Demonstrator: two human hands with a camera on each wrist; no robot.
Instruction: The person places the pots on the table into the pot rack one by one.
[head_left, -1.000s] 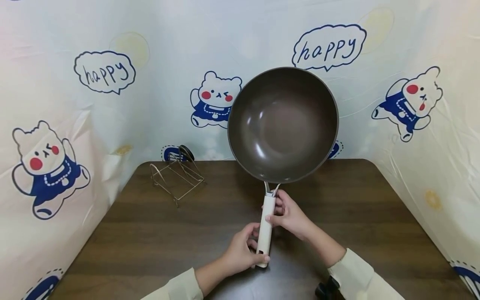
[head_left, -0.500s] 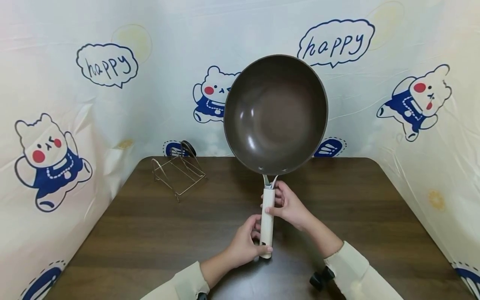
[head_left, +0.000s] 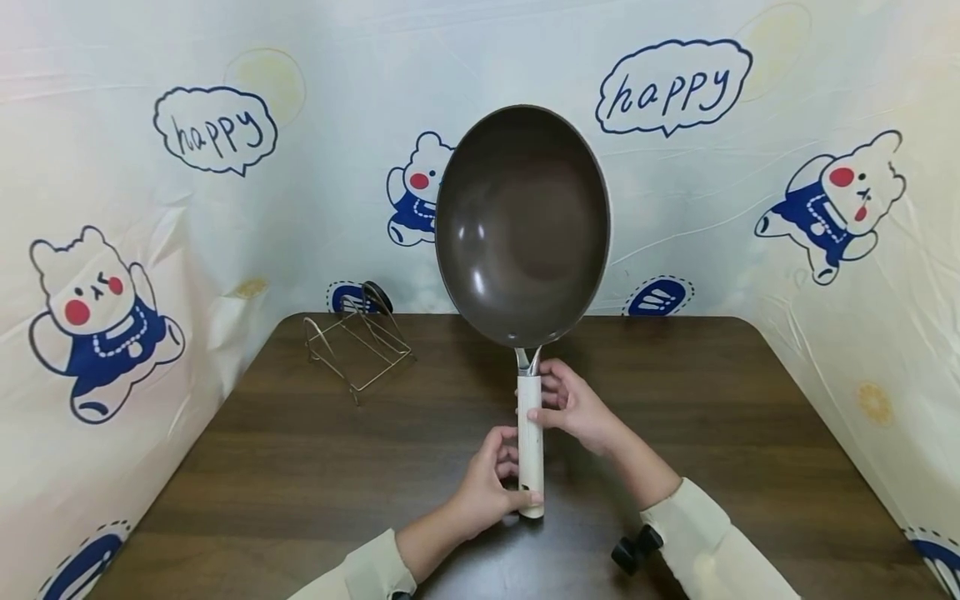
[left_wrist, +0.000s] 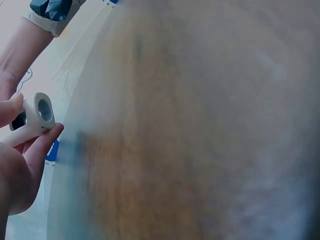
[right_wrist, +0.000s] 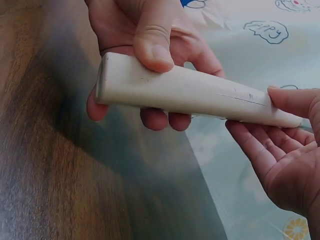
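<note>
A deep frying pan [head_left: 525,225] with a dark brown inside stands upright above the table, its cooking side facing me. Its cream handle [head_left: 530,442] points down. My left hand [head_left: 483,487] grips the handle's lower end, thumb across the front. Higher up, just under the metal fork, my right hand [head_left: 577,408] pinches the handle between thumb and fingers. In the right wrist view both hands are on the handle [right_wrist: 185,90], which has fine scratches. The hollow end of the handle [left_wrist: 42,110] shows in the left wrist view.
A wire rack [head_left: 356,350] with a dark round part stands at the back left of the brown wooden table [head_left: 300,483]. Behind it hangs a printed cloth [head_left: 337,83] with cartoon bears. A black device [head_left: 636,550] sits by my right cuff.
The pan has shifted up and slightly left in the head view, and has turned about its handle so its round rim looks narrower. Both hands keep their hold.
</note>
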